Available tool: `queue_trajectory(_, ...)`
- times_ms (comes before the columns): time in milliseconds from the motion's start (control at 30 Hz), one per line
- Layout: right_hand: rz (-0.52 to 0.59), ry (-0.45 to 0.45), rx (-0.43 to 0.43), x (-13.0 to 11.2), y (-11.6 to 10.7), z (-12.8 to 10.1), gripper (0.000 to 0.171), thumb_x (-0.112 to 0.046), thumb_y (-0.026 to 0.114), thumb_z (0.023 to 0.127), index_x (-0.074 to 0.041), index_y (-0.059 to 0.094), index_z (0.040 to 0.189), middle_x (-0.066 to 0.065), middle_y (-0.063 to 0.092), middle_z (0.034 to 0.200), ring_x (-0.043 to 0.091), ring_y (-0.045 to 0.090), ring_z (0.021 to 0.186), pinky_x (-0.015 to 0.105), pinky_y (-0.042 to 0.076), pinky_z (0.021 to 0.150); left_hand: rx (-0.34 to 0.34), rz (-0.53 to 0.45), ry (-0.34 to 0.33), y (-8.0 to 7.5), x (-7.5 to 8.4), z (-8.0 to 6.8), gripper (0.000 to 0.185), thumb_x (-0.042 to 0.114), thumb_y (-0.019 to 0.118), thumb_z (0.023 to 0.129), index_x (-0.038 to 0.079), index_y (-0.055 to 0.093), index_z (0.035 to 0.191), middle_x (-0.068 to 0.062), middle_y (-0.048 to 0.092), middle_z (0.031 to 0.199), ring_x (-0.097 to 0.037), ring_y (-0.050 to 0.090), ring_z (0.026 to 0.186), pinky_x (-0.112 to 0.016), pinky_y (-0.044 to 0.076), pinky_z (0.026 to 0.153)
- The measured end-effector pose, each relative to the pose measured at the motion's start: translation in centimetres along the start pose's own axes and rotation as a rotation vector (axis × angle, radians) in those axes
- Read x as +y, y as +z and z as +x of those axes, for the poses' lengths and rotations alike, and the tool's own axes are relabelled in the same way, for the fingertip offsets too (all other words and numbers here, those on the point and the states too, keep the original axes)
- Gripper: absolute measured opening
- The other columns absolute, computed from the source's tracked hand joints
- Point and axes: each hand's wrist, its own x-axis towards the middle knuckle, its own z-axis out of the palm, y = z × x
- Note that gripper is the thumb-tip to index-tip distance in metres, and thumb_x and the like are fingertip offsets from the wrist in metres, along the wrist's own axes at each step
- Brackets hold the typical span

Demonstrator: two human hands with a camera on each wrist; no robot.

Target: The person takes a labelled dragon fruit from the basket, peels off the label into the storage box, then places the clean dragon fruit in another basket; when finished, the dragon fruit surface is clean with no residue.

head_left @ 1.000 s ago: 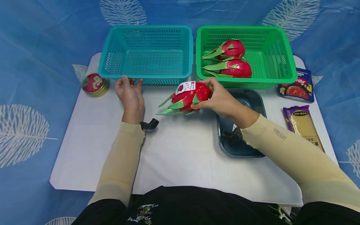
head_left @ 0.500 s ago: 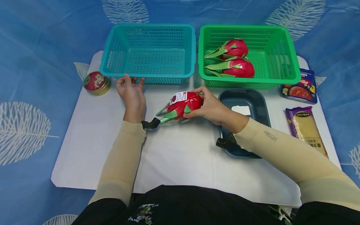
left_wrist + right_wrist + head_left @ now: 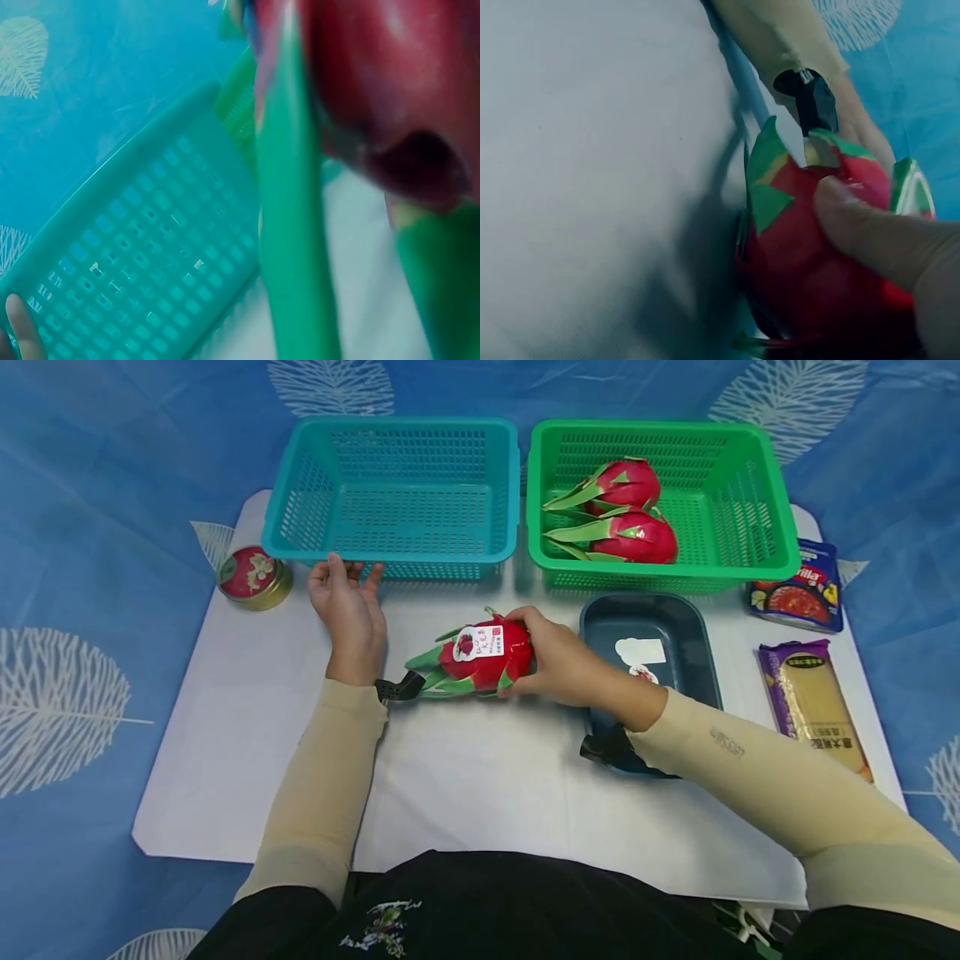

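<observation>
The right hand [image 3: 558, 656] gripped a red dragon fruit [image 3: 480, 656] lying on the white surface [image 3: 465, 777], its white sticker too small to read. The left hand [image 3: 348, 610] rested flat, fingers relaxed, before the teal basket [image 3: 393, 485]. Farther right, a pouch [image 3: 798, 589] showed the letters "rilla" beside the green basket [image 3: 750, 493] holding two dragon fruits [image 3: 622, 514].

Light is bright and even in the head view, falling from above: the teal basket [image 3: 390, 485] casts only a soft, short shadow on the white mat [image 3: 247, 760] just in front of it. The picture is sharp, and the mat's edges bow slightly. Both wrist views are blurred; the dragon fruit [image 3: 375, 90] fills them, out of focus, and throws a dim shadow on the mat beside it.
</observation>
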Motion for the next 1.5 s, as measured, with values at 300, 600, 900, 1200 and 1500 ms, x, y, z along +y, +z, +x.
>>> queue_trajectory(300,-0.196,-0.043,0.004,-0.5,0.3,-0.8,0.091,-0.029,0.087,0.065,-0.012,0.03,0.134,0.005,0.046,0.129,0.018,0.043,0.117,0.033,0.05,0.083,0.0,0.09,-0.028,0.0,0.8,0.0,0.019,0.017,0.049,0.099,0.004,0.036,0.104,-0.015,0.047,0.092,-0.025,0.05,0.082,-0.04,0.048,0.074)
queue_trajectory(600,-0.203,-0.054,0.013,-0.4,0.4,-1.0,0.089,-0.029,0.087,0.065,-0.012,0.031,0.131,0.006,0.047,0.128,0.018,0.044,0.117,0.033,0.05,0.083,-0.048,0.229,-0.127,-0.5,1.1,-0.5,0.037,0.026,0.048,0.099,-0.001,0.036,0.122,-0.012,0.047,0.098,-0.023,0.047,0.084,-0.038,0.046,0.072)
queue_trajectory(900,-0.186,-0.066,0.0,-0.3,0.4,-0.9,0.087,-0.027,0.087,0.066,-0.012,0.031,0.131,0.006,0.047,0.127,0.017,0.044,0.117,0.032,0.05,0.082,-0.349,0.706,-0.237,-1.5,0.5,-3.8,0.034,0.026,0.058,0.094,0.004,0.049,0.118,-0.013,0.05,0.114,-0.029,0.048,0.104,-0.042,0.044,0.088)
queue_trajectory(1200,-0.191,-0.076,-0.001,-0.2,0.3,-0.7,0.086,-0.029,0.087,0.065,-0.013,0.032,0.129,0.004,0.049,0.124,0.016,0.046,0.113,0.032,0.049,0.084,-1.313,1.269,-0.054,-1.3,0.7,-6.6,0.084,0.037,0.08,0.073,0.023,0.036,0.143,0.008,0.036,0.141,-0.018,0.033,0.127,-0.042,0.042,0.094)
queue_trajectory(1500,-0.228,-0.052,-0.065,-0.8,-0.8,-0.7,0.087,-0.03,0.087,0.065,-0.012,0.033,0.13,0.005,0.048,0.125,0.017,0.045,0.114,0.034,0.049,0.085,-1.361,1.43,-0.053,-1.6,-0.1,-7.8,0.101,0.045,0.088,0.057,0.015,0.039,0.141,0.01,0.044,0.131,-0.008,0.041,0.115,-0.031,0.05,0.08)
